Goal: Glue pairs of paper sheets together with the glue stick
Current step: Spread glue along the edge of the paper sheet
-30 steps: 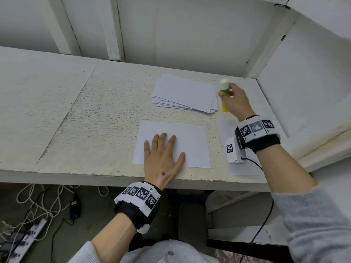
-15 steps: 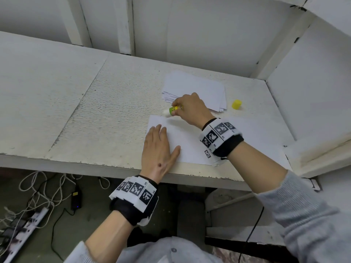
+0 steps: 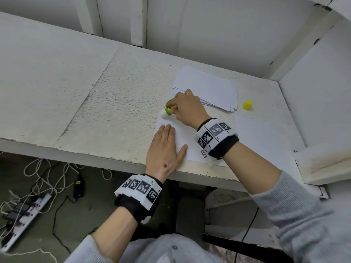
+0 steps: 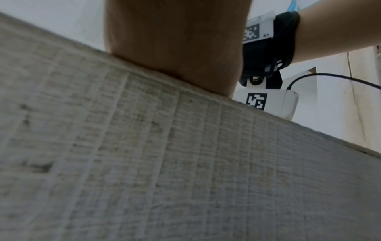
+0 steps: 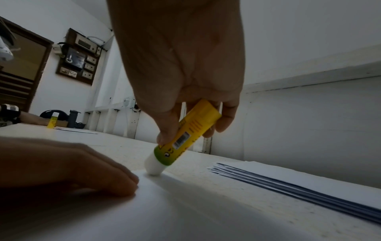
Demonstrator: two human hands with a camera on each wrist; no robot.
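A single white sheet lies at the table's front edge. My left hand lies flat on its left part, fingers straight, pressing it down. My right hand grips the yellow and green glue stick, uncapped, and its white tip touches the sheet's far left corner. In the right wrist view the stick tilts down to the left, just beyond my left hand's fingertips. A stack of white sheets lies behind my right hand. The left wrist view shows only my palm on the table edge.
The glue stick's yellow cap stands on the table to the right of the stack. Another white sheet lies at the right, under my right wrist. White walls close the table's back and right. Cables and a power strip lie on the floor.
My right hand left the cap by the stack, carried the glue stick left over the front sheet, and now has its tip down on the far left corner. My left hand stayed put.
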